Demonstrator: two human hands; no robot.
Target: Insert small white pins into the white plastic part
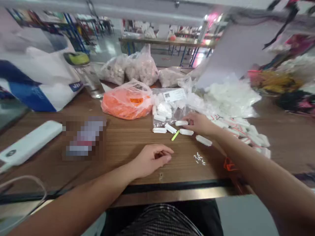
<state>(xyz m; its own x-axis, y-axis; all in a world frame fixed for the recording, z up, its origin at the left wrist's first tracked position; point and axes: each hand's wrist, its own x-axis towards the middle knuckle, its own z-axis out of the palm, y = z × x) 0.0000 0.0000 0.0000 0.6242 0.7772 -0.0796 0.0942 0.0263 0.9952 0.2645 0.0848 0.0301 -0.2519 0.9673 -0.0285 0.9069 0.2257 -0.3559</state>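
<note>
My right hand (pixel 198 122) reaches across the table, its fingers closed on the right end of a small white plastic piece (pixel 181 123). Similar oblong white pieces lie about it: one white piece (pixel 186 132) just below, another white piece (pixel 203 140) under my wrist, and a white piece (pixel 159 130) to the left. Beside them lies a thin yellow-green stick (pixel 175 135). My left hand (pixel 151 160) rests on the wood nearer the front edge, loosely curled, thumb and forefinger apart, with nothing visible in it. Tiny white bits (pixel 199 158) are scattered to its right.
Behind the pieces are a clear bag (pixel 174 95) with a label and an orange bag (pixel 128 101). Bundled white pieces (pixel 242 131) lie under my right forearm. A bottle (pixel 88 77), white power bank (pixel 29 142) and blurred-out object (pixel 85 137) are at left.
</note>
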